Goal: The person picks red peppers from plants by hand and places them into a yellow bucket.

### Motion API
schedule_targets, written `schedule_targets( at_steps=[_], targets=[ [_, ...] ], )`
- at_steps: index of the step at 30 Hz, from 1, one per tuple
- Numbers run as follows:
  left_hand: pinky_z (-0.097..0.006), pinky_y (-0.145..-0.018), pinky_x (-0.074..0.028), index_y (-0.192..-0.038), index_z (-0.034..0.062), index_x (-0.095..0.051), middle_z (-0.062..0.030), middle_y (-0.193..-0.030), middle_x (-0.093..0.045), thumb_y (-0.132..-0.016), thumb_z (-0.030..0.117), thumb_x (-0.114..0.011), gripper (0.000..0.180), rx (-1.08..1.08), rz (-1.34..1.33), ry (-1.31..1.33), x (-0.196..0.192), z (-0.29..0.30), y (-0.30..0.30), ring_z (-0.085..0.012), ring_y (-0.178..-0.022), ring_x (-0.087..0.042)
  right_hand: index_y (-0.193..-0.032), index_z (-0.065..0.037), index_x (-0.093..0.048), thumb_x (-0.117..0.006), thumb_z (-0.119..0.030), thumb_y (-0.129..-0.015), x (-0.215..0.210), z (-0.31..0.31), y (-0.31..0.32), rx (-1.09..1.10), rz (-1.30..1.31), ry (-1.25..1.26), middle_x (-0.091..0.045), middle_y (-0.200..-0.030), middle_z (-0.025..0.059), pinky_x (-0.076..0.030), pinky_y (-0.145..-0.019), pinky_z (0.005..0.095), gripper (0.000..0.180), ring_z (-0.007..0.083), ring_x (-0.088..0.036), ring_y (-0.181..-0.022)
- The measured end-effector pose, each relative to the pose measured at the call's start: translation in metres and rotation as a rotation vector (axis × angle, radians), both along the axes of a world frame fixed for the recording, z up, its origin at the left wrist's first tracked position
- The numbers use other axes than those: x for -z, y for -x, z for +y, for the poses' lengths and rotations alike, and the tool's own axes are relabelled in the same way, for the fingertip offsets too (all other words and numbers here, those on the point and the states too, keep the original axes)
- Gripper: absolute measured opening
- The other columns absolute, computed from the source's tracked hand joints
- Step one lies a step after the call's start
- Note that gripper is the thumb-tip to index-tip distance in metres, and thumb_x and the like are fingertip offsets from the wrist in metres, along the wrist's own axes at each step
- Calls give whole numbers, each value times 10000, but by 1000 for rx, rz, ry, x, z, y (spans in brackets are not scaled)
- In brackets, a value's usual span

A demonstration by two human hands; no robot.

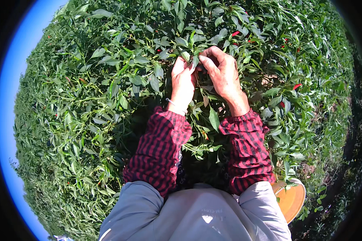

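Observation:
Both hands reach forward into a dense chili pepper plant (142, 60) and meet close together among its leaves. My left hand (182, 83) has its fingers closed at a leafy stem tip; leaves cover part of the fingertips. Just right of it, my right hand (222, 72) is curled, thumb and forefinger pressed together near the same stem. Whatever lies between the fingers is too hidden to name. Red chili peppers hang nearby: one (235, 33) beyond my right hand, another (297, 86) farther to the right.
An orange bucket (291, 201) with a pale rim stands by my right side, partly behind foliage. Pepper plants spread to the left and ahead. A dark strip of ground (346, 160) runs along the far right. Checked red-and-black sleeve covers (159, 148) sit on my forearms.

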State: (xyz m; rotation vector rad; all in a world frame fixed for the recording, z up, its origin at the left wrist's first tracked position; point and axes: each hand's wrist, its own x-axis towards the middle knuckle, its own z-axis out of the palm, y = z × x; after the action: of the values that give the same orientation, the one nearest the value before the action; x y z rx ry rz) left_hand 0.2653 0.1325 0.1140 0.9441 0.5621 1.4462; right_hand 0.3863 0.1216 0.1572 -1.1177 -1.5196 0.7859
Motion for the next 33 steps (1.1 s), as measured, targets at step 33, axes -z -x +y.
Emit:
schedule_targets(
  at_steps=[33],
  targets=[
    [-248,-586,-352,-946,33,-465,-3,-748,-383,-909,123,-403,115,533,-757,230,38,29,40,-124,-623,-385,-848,-44,-582,-514,-229,-877,16,11,-34,-149,335,349,-411,-586,-50,-270,-421,189,199,37,-344,-483]
  ],
)
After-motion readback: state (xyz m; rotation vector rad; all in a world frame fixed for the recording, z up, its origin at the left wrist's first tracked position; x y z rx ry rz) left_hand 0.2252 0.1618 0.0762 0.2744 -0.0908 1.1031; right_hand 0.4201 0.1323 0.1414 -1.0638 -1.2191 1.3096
